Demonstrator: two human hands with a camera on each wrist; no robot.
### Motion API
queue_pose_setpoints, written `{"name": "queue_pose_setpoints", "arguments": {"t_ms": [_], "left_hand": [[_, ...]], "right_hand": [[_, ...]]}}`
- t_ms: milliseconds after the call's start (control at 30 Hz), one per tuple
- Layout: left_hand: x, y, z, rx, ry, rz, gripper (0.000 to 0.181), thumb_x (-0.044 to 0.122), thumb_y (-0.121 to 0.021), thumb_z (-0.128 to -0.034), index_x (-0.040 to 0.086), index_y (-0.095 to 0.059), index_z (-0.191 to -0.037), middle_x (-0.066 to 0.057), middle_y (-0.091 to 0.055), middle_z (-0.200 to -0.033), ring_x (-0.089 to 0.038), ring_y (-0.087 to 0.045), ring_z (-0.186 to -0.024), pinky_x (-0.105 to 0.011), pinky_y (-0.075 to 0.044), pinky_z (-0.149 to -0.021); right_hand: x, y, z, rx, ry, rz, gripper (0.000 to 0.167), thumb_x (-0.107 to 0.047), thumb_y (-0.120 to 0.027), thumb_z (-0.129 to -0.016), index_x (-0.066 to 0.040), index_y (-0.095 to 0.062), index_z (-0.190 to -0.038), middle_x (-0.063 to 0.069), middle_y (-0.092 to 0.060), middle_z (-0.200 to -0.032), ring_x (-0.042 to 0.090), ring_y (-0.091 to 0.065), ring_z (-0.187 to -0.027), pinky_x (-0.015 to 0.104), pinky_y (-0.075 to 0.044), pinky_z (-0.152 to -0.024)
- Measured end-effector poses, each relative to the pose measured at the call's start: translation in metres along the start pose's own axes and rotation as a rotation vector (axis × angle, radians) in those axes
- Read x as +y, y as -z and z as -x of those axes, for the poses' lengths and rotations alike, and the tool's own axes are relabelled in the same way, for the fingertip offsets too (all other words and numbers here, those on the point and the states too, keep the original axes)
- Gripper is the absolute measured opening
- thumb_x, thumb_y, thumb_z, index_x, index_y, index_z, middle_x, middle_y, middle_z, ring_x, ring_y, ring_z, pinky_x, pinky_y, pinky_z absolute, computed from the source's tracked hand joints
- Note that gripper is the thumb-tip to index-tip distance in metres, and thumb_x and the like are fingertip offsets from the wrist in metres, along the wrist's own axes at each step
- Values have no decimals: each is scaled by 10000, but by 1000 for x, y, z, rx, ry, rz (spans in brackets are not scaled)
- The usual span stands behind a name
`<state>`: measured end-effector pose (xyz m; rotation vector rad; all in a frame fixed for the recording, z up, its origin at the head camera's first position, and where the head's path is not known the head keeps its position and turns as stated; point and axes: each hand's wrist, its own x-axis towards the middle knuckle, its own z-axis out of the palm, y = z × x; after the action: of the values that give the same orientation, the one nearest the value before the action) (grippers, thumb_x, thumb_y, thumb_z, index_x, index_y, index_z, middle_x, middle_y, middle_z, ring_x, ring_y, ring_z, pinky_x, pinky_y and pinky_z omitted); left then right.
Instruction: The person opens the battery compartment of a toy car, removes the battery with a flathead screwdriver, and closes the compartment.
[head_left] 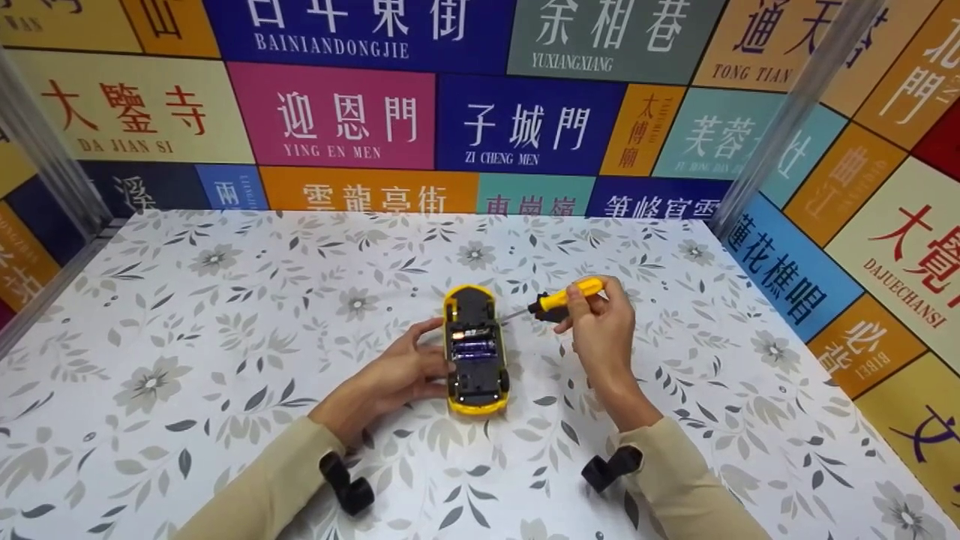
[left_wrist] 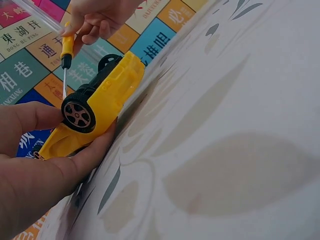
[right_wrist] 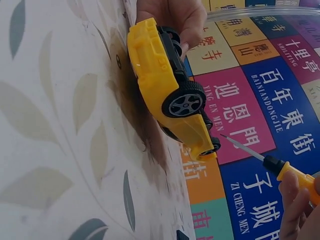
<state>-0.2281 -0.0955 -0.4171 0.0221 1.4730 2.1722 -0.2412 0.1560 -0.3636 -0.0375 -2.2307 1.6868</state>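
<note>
Two bare hands work apart from each other over a floral tabletop (head_left: 300, 472). In the head view, a yellow toy car (head_left: 475, 381) is underside up near the middle, purple batteries (head_left: 476, 349) showing; the left hand (head_left: 409, 366) grips it from nine o'clock, and the right hand (head_left: 606, 330), at three o'clock, holds a yellow screwdriver (head_left: 574, 293) aimed toward eight o'clock. In the left wrist view, the left hand clamps the car's body, the screwdriver at its eleven o'clock. In the right wrist view, the screwdriver is at the car's four o'clock, its tip just clear.
</note>
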Motion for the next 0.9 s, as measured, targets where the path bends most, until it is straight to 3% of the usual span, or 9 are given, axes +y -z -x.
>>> {"name": "queue_pose_setpoints", "arguments": {"t_ms": [300, 467, 667, 900], "left_hand": [[-1, 0, 0, 3, -13, -2, 903, -157, -516, -844, 161, -100, -1580, -92, -625, -1040, -213, -648, -900, -435, -601, -849], [-3, -1, -1, -14, -29, -11, 909, -161, -508, -828, 134, -81, -1574, -68, -627, -979, -201, -641, -890, -435, -598, -840], [-3, -1, -1, -1, -25, -15, 903, -158, -514, -834, 138, -87, -1574, -94, -633, -1057, -211, -649, -903, -431, -598, -834], [-3, -2, -1, 4, -25, -4, 906, -162, -518, -829, 142, -100, -1573, -115, -644, -1097, -222, -651, -902, -436, -597, -832]], "right_hand": [[-3, -3, 3, 23, 137, -12, 132, -116, -612, -988, -20, -577, -1071, 159, -678, -901, 207, -542, -469, 236, -508, -451], [-5, -5, 8, 4, 181, 43, 121, -113, -610, -989, -44, -576, -1083, 132, -686, -945, 178, -542, -499, 221, -492, -443], [-8, -7, 14, -26, 207, 78, 106, -112, -607, -992, -50, -577, -1072, 117, -693, -938, 160, -530, -496, 221, -466, -432], [-8, -10, 16, 2, 269, 143, 113, -89, -629, -973, -24, -595, -1060, 128, -708, -980, 188, -686, -809, 155, -532, -632]]}}
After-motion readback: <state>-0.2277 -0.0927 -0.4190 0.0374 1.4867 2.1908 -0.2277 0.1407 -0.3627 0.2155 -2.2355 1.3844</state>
